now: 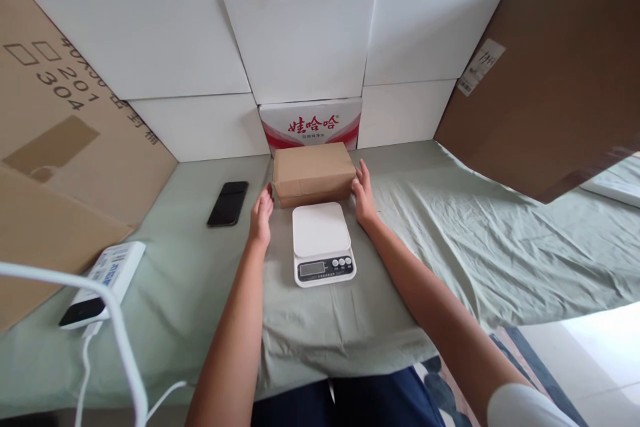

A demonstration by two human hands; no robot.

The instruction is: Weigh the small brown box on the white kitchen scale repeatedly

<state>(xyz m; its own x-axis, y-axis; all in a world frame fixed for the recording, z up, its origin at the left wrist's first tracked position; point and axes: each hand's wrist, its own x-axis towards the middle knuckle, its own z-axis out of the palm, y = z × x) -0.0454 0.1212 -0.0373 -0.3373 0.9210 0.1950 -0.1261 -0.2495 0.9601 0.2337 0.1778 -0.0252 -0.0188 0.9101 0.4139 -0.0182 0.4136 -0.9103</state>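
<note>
I see a small brown cardboard parcel, rectangular and sealed with clear tape (313,173), lying on the pale green cloth-covered table (450,240) just above the centre of the frame. My left hand (261,215) is at the parcel's left end, fingers extended and fingertips touching its lower left corner. My right hand (364,195) lies flat against the parcel's right end, fingers extended upward along the side. Both hands are spread and press against the parcel from opposite ends; neither is closed around it. I cannot tell whether the parcel is lifted clear of the cloth.

Directly below the parcel in the frame, between my two forearms, stands a white digital kitchen scale with a square platform, a small display and three round buttons (322,242). Its platform is bare, and its upper edge is just beside the parcel.

Behind the parcel, touching or nearly touching it, is a white carton with red printed characters (311,122), backed by a wall of plain white cardboard sheets (300,40). A black smartphone (229,203) lies face up on the cloth, left of my left hand. At lower left lies a white power bank with a blue label (103,283), with a white cable (120,340) running past it. Large brown cardboard sheets lean at the left (65,127) and right (555,67) edges.
</note>
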